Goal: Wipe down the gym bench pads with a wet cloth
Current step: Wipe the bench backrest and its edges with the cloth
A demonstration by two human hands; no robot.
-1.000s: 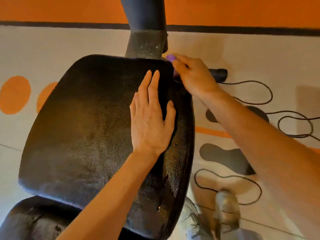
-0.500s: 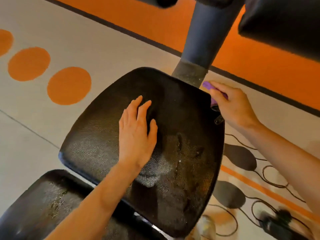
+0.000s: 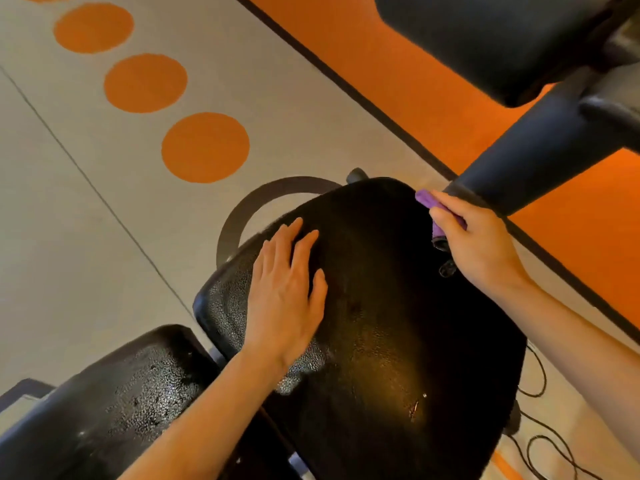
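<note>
You are mid-wipe on the pad (image 3: 398, 323) — your right hand (image 3: 474, 247) grips the purple cloth (image 3: 433, 206) bunched at the pad's far right edge, beside the post (image 3: 530, 157). Your left hand (image 3: 287, 289) lies flat, fingers straight and together, on the pad's left half, well apart from the cloth. Next, I judge, drag the cloth across the dull surface toward that hand — press evenly.

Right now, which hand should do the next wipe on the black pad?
Probably the right hand: it grips the purple cloth at the pad edge. The left hand lies flat on it, holding nothing.
</note>
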